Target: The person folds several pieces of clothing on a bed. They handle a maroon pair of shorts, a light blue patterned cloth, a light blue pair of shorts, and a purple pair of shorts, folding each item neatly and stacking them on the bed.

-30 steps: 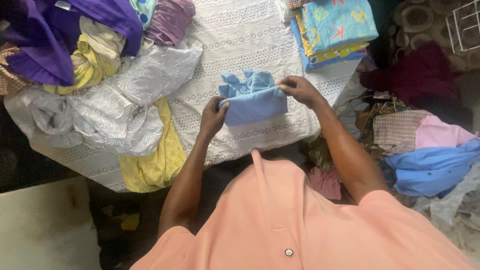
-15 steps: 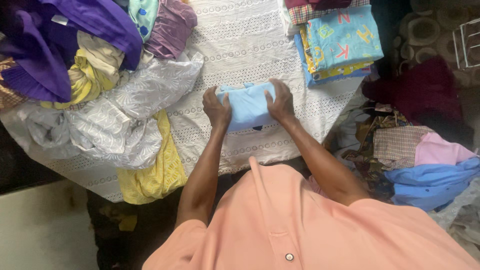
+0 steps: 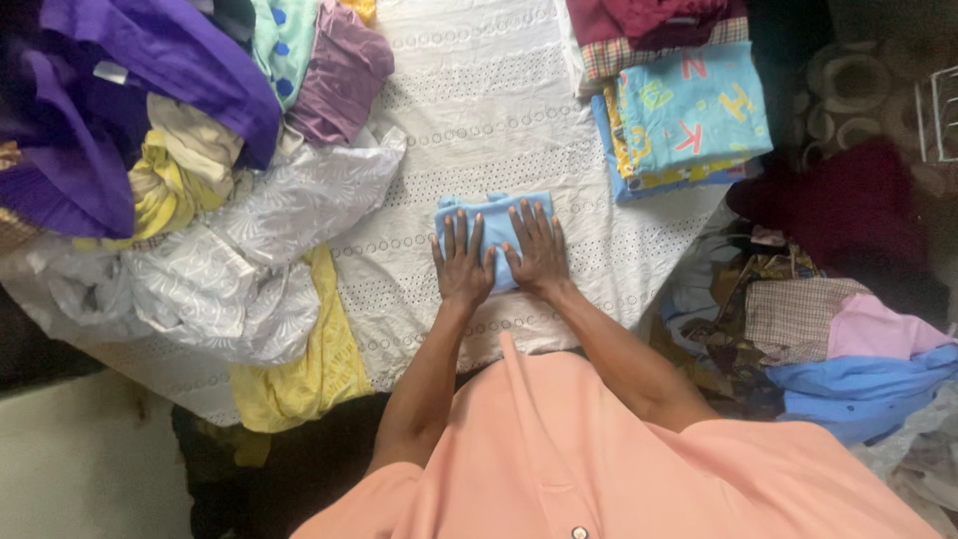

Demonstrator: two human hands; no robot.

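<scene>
Both hands lie flat, palms down and side by side, on a small folded light-blue cloth [image 3: 491, 222]: the left hand [image 3: 462, 265] on its left part, the right hand [image 3: 534, 252] on its right. The cloth rests on a worktop [image 3: 499, 110] covered with white eyelet fabric. A heap of loose clothes [image 3: 190, 180] lies to the left, and a folded stack [image 3: 684, 110] sits at the far right corner.

A white eyelet-covered table [image 3: 479, 90] stands over a pale floor [image 3: 80, 469].
</scene>
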